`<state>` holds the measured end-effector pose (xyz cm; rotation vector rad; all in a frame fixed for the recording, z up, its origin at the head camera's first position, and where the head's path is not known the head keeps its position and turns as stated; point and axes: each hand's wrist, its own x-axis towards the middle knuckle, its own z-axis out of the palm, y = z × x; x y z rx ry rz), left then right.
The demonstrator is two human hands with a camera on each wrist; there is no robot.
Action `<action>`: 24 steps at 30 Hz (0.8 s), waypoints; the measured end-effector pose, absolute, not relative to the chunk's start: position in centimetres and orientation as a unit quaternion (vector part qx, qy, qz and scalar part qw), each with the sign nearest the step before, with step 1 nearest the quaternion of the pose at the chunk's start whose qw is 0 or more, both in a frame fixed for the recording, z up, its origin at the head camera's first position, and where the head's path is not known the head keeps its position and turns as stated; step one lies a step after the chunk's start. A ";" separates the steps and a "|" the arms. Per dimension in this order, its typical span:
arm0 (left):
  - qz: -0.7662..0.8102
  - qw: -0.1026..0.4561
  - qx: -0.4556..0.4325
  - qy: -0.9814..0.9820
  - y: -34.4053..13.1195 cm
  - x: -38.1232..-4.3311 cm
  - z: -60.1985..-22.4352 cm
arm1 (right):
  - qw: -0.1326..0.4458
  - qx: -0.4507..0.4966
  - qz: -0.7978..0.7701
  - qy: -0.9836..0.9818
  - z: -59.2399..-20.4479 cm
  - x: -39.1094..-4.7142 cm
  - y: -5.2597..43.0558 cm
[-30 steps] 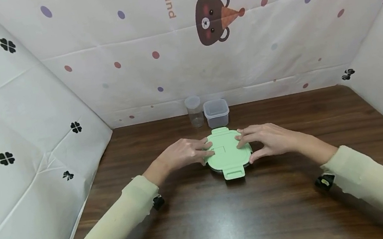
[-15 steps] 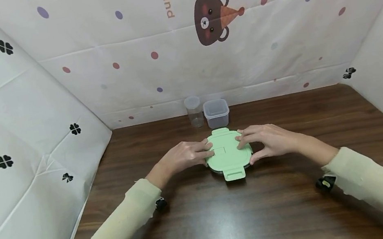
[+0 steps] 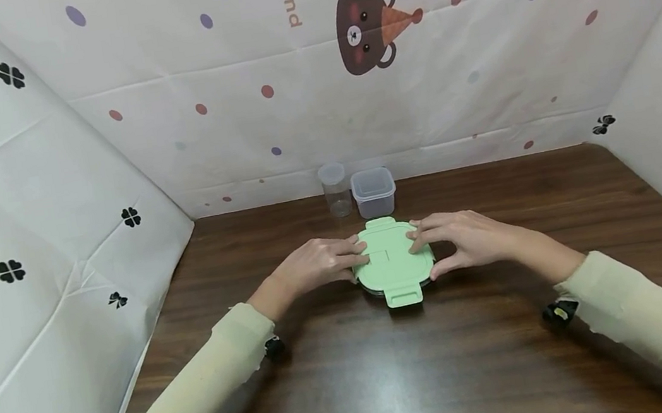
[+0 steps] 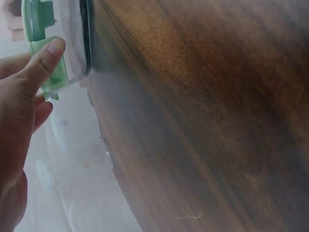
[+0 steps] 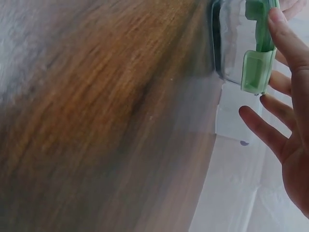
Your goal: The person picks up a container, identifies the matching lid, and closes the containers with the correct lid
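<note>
A clear food container point(image 5: 234, 41) with a green lid point(image 3: 393, 261) stands upright on the table. My left hand point(image 3: 320, 265) grips the lid's left side, fingers on top; in the left wrist view its thumb presses a green side latch point(image 4: 50, 58). From the right, my right hand point(image 3: 464, 240) holds the lid between fingers on its top and a thumb on its rim. Its little finger stands apart from the lid. The front latch point(image 3: 404, 297) sticks outward over the table. Most of the clear body is hidden from above by the lid.
Just behind the food container stand a clear cylindrical jar point(image 3: 337, 193) and a small clear square tub point(image 3: 375, 194). The brown wooden table point(image 3: 333, 392) meets patterned white sheets point(image 3: 218, 138) at the back and both sides.
Both hands keep their hold on the lid with hardly any movement. The head view shifts slightly; the container stays in place.
</note>
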<state>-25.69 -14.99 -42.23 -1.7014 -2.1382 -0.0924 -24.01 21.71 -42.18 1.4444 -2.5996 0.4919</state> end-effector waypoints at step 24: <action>-0.056 0.159 -0.531 -0.831 -15.0 -22.5 -42.4 | 0.042 0.433 0.351 -0.830 -42.8 -26.0 21.7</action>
